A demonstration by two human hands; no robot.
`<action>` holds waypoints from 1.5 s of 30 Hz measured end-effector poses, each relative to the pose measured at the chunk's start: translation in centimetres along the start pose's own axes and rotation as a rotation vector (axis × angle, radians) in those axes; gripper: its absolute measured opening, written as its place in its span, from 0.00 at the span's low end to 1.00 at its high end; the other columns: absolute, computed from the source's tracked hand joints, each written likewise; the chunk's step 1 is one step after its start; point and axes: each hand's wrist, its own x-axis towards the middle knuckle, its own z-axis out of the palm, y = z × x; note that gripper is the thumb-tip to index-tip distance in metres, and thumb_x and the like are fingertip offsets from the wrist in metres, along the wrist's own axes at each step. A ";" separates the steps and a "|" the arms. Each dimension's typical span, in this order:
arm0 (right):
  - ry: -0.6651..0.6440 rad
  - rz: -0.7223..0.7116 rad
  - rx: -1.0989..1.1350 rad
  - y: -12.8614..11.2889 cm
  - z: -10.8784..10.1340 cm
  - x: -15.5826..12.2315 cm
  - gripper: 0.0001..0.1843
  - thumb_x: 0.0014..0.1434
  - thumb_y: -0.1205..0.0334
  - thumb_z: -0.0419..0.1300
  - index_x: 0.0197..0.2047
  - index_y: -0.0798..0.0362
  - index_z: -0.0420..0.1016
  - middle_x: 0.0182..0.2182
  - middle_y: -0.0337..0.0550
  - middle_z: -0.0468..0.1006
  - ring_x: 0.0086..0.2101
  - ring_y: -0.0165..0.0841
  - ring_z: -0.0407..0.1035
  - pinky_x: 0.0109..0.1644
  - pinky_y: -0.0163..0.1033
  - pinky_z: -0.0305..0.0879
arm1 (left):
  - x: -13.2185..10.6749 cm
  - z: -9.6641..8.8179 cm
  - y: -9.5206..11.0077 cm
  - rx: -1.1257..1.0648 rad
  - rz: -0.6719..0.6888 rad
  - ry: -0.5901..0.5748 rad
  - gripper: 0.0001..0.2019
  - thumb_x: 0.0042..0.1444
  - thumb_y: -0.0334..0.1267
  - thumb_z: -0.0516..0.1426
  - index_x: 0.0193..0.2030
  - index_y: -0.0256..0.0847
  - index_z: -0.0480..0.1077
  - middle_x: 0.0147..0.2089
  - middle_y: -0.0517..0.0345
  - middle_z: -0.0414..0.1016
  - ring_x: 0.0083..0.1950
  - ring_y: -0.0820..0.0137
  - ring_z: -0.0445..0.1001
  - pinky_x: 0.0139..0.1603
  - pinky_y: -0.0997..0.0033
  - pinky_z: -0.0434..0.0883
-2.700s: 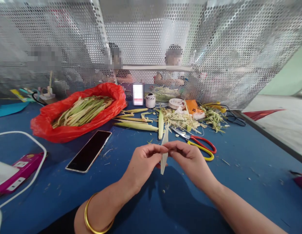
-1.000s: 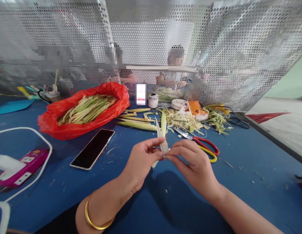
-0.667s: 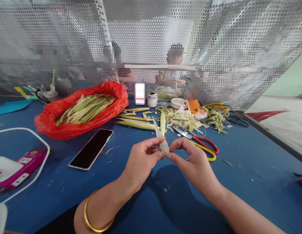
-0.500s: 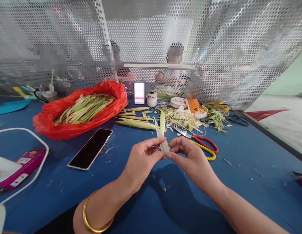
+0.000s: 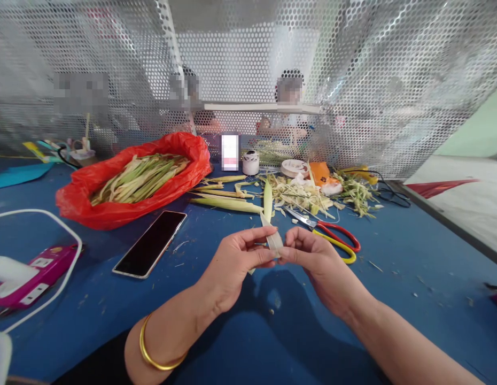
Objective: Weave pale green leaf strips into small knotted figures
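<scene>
Between my two hands is a pale strip of corn husk [image 5: 274, 241], folded, with its pointed tip slanting up and away to the left. My left hand [image 5: 242, 254] pinches it between thumb and fingers. On its right side, my right hand [image 5: 312, 254] pinches the lower edge, thumb against curled fingers. The fingertips nearly meet and partly hide the husk. Just beyond lies an upright green husk leaf [image 5: 268, 199]. Scissors [image 5: 332, 235] with one red and one yellow handle lie open-bladed behind my right hand.
A red plastic bag [image 5: 72, 206] full of husk strips [image 5: 146, 176] sits at the back left, with a phone [image 5: 150, 243] before it. A purple power strip [image 5: 36, 275] and white cable lie left. Husk scraps [image 5: 300, 195] pile up behind the scissors. Beyond a perforated screen [image 5: 240, 59] people sit.
The husk strip has tilted lower and turned its flat side more toward me. Both hands have shifted slightly to the right, still pinching it.
</scene>
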 end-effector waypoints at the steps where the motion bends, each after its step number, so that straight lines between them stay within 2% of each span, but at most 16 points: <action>1: -0.017 0.010 0.011 0.0 0.0 0.0 0.14 0.48 0.58 0.69 0.29 0.52 0.66 0.23 0.35 0.74 0.28 0.30 0.69 0.37 0.37 0.63 | 0.0 0.0 0.1 -0.003 -0.002 -0.002 0.22 0.43 0.30 0.68 0.48 0.36 0.77 0.34 0.54 0.81 0.32 0.71 0.78 0.37 0.73 0.71; 4: -0.012 -0.004 -0.037 0.2 -0.1 0.1 0.13 0.50 0.58 0.68 0.28 0.52 0.66 0.23 0.35 0.73 0.28 0.30 0.68 0.36 0.37 0.63 | -0.2 0.1 0.3 -0.011 -0.006 0.015 0.21 0.44 0.29 0.68 0.48 0.36 0.77 0.34 0.54 0.81 0.31 0.73 0.77 0.36 0.74 0.71; 6: 0.064 -0.136 -0.174 0.1 -0.1 0.0 0.12 0.51 0.58 0.68 0.29 0.51 0.67 0.24 0.35 0.72 0.27 0.30 0.67 0.35 0.37 0.63 | -0.3 0.1 0.5 -0.027 0.006 0.047 0.21 0.43 0.28 0.68 0.47 0.36 0.78 0.35 0.55 0.81 0.31 0.75 0.75 0.35 0.75 0.71; 9: 0.161 -0.592 -0.546 -0.2 -0.5 -0.2 0.07 0.53 0.64 0.67 0.32 0.50 0.71 0.28 0.37 0.73 0.31 0.32 0.68 0.37 0.39 0.65 | -0.4 0.2 0.7 -0.057 0.019 0.097 0.20 0.42 0.27 0.68 0.46 0.36 0.78 0.35 0.56 0.79 0.29 0.77 0.72 0.30 0.77 0.71; 11: 0.148 -0.902 -0.812 -0.5 -0.8 -0.4 0.06 0.56 0.69 0.64 0.35 0.49 0.74 0.32 0.40 0.75 0.34 0.33 0.70 0.39 0.40 0.65 | -0.4 0.2 0.8 -0.069 0.011 0.103 0.20 0.42 0.28 0.68 0.46 0.36 0.78 0.35 0.56 0.78 0.28 0.76 0.71 0.26 0.78 0.70; 12: 0.127 -1.005 -0.919 -0.6 -0.9 -0.5 0.06 0.57 0.70 0.63 0.36 0.49 0.75 0.32 0.41 0.75 0.34 0.34 0.70 0.39 0.40 0.65 | -0.4 0.2 0.7 -0.071 0.005 0.100 0.20 0.41 0.28 0.68 0.46 0.36 0.78 0.35 0.56 0.77 0.28 0.76 0.71 0.25 0.78 0.69; 14: 0.101 -1.116 -1.057 -0.7 -1.0 -0.5 0.09 0.59 0.72 0.60 0.38 0.49 0.77 0.33 0.42 0.75 0.33 0.33 0.70 0.37 0.40 0.64 | -0.4 0.1 0.7 -0.069 -0.007 0.086 0.21 0.41 0.28 0.68 0.46 0.35 0.78 0.35 0.55 0.77 0.28 0.76 0.70 0.22 0.79 0.68; 18: 0.107 -1.203 -1.136 -0.5 -0.9 -0.4 0.11 0.59 0.76 0.58 0.36 0.52 0.77 0.31 0.43 0.75 0.30 0.31 0.69 0.35 0.39 0.63 | -0.4 0.0 0.6 -0.062 -0.018 0.068 0.20 0.42 0.28 0.68 0.46 0.35 0.78 0.36 0.55 0.76 0.28 0.77 0.69 0.20 0.81 0.66; 23: 0.112 -1.204 -1.150 -0.5 -0.7 -0.2 0.09 0.60 0.75 0.58 0.36 0.52 0.77 0.30 0.43 0.75 0.29 0.31 0.69 0.35 0.39 0.63 | -0.3 0.0 0.6 -0.062 -0.038 0.058 0.19 0.43 0.28 0.67 0.45 0.36 0.78 0.36 0.55 0.77 0.28 0.77 0.69 0.21 0.81 0.67; 26: 0.111 -1.196 -1.159 -0.5 -0.6 -0.1 0.07 0.63 0.71 0.57 0.35 0.53 0.75 0.29 0.43 0.76 0.30 0.32 0.70 0.36 0.40 0.63 | -0.3 -0.1 0.4 -0.050 -0.036 0.063 0.19 0.43 0.28 0.67 0.45 0.36 0.78 0.37 0.55 0.78 0.31 0.76 0.71 0.26 0.79 0.70; 29: 0.085 -1.154 -1.173 -0.4 -0.6 0.0 0.08 0.63 0.71 0.56 0.34 0.52 0.73 0.30 0.42 0.76 0.33 0.33 0.71 0.38 0.40 0.62 | -0.3 0.0 0.1 -0.021 0.018 0.094 0.20 0.42 0.27 0.67 0.45 0.37 0.78 0.35 0.56 0.79 0.31 0.76 0.73 0.33 0.78 0.72; 32: 0.078 -1.024 -1.160 -0.1 -0.4 -0.1 0.08 0.64 0.71 0.55 0.34 0.52 0.72 0.32 0.42 0.76 0.34 0.34 0.71 0.39 0.41 0.60 | -0.3 0.2 -0.1 0.020 0.101 0.119 0.20 0.42 0.26 0.66 0.45 0.37 0.79 0.32 0.57 0.80 0.31 0.76 0.74 0.36 0.78 0.72; 36: 0.079 -0.809 -1.060 0.2 -0.2 -0.3 0.08 0.63 0.70 0.55 0.33 0.52 0.70 0.32 0.41 0.72 0.32 0.33 0.68 0.37 0.40 0.59 | -0.4 0.6 -0.1 0.089 0.169 0.156 0.18 0.42 0.25 0.64 0.43 0.39 0.80 0.32 0.58 0.81 0.29 0.76 0.73 0.32 0.78 0.72; 41: 0.109 -0.693 -0.949 0.6 0.1 -0.6 0.08 0.63 0.68 0.56 0.32 0.50 0.67 0.31 0.39 0.71 0.32 0.33 0.67 0.37 0.39 0.60 | -0.6 0.9 0.0 0.111 0.186 0.162 0.18 0.42 0.24 0.63 0.42 0.40 0.80 0.35 0.59 0.82 0.28 0.77 0.73 0.30 0.79 0.73; 45: 0.183 -0.532 -0.764 0.9 0.2 -0.5 0.05 0.60 0.64 0.60 0.36 0.50 0.65 0.30 0.39 0.72 0.32 0.33 0.68 0.36 0.38 0.63 | -0.6 0.8 0.1 0.125 0.173 0.166 0.19 0.42 0.24 0.63 0.44 0.38 0.80 0.35 0.58 0.82 0.29 0.76 0.74 0.31 0.79 0.73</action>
